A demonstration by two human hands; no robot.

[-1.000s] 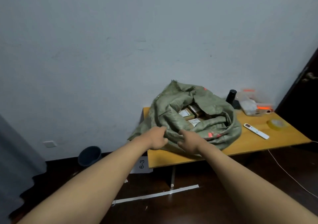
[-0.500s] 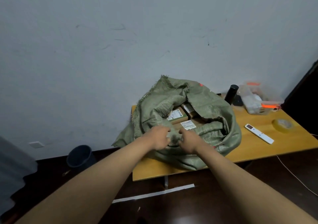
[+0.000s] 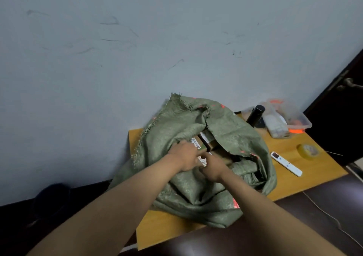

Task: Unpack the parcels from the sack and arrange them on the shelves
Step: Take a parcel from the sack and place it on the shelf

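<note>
One head-worn view only, so nothing is shared with a second camera. It looks forward and down from above the near edge of the bench [image 3: 314, 169], facing the pale wall [image 3: 137, 49] behind its far edge. Both forearms run up from the bottom edge of the picture to the middle, close to the lens. The bench sits right of centre, tilted; its left edge shows, and dark floor [image 3: 314, 216] lies beyond its near right corner.
</note>
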